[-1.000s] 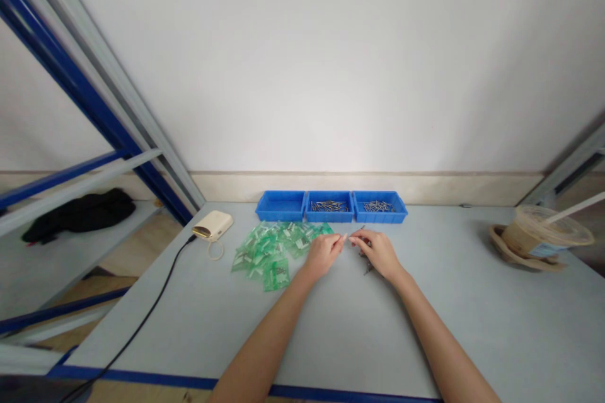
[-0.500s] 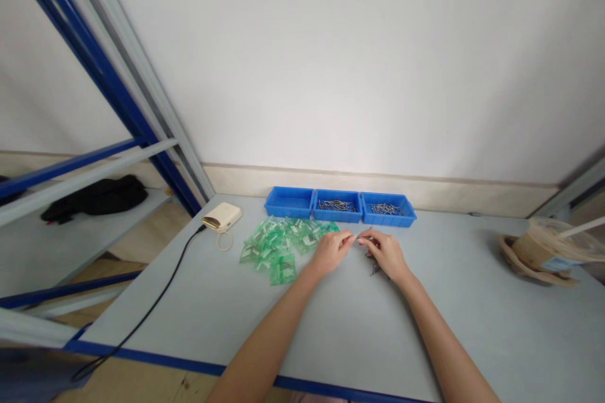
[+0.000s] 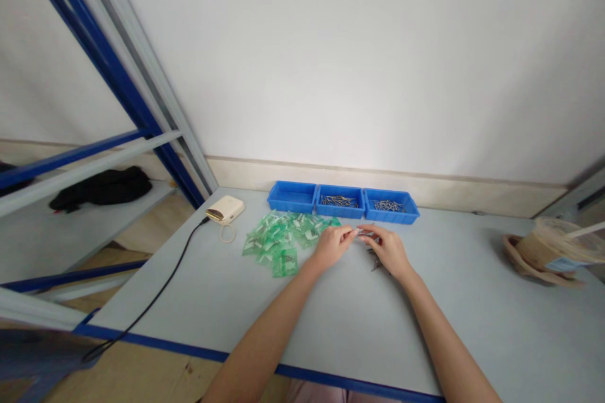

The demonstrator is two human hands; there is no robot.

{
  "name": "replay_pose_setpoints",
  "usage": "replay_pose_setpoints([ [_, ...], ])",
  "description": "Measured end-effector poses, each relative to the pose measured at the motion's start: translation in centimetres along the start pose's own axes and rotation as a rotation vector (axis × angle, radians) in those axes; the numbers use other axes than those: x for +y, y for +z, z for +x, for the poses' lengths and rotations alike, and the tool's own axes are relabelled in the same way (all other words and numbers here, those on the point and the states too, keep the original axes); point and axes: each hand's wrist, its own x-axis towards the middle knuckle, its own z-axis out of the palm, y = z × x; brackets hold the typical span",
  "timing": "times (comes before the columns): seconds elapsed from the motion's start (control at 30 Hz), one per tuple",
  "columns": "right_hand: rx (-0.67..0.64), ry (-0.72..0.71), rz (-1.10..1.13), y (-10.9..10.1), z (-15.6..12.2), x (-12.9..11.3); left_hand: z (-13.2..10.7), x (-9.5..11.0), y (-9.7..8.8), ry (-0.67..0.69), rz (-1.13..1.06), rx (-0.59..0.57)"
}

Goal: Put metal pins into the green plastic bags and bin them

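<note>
My left hand [image 3: 333, 247] is closed in a pinch, its fingertips meeting those of my right hand above the table. What the left fingers hold is too small to make out. My right hand [image 3: 388, 249] has thumb and forefinger drawn together around something thin and small, mostly hidden. Beneath the right palm lie a few dark metal screws [image 3: 376, 261], partly covered. Left of my hands spreads a heap of small green plastic bags [image 3: 274, 234], several with metal pieces showing inside.
Behind my hands stand three blue bins: a bare left bin [image 3: 292, 196], a middle bin [image 3: 340, 212] with screws and a right bin [image 3: 392, 216] with screws. A cream device [image 3: 227, 209] with a black cable [image 3: 163, 289] sits left. A drink cup [image 3: 548, 245] stands right in a carrier.
The view has shifted slightly. My right fingers have straightened a little at the fingertips; both hands stay together in nearly the same place.
</note>
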Motion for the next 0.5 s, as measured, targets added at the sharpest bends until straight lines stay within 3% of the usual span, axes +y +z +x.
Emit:
replay_pose_setpoints([
  [0.2, 0.060, 0.008, 0.023, -0.08, -0.14, -0.29, -0.01, -0.03, 0.08, -0.022, -0.023, 0.000],
  [0.5, 0.006, 0.039, 0.056, -0.06, -0.07, -0.44, 0.11, -0.13, 0.22, -0.029, 0.001, 0.051],
])
